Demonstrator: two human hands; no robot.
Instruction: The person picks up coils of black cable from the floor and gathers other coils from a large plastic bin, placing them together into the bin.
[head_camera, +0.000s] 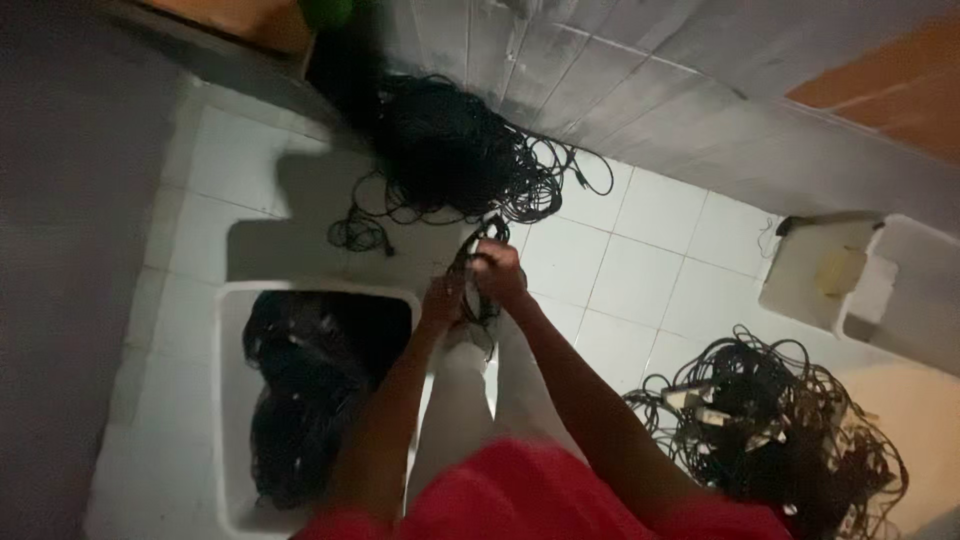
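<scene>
Black cable coil held up w/ both hands, above the floor beside the white bin.

The cable coil (478, 268) is gripped in front of the body, just right of the bin (228, 400) & near its top corner; the left hand (441, 300) is closed round the lower loops, the right hand (497, 272) is closed round the upper part, fingers wrapped, not spread. The cable is judged light, soft & floppy, prone to tangling, not fragile; it is best held around the bundled loops, not by a loose end. More black cable is packed in the bin. A big tangled pile (455, 150) is seen beyond the bin by the wall, another pile (780, 430) w/ pale adapters lies well right of the bin, on the tiled floor (640, 260).
</scene>
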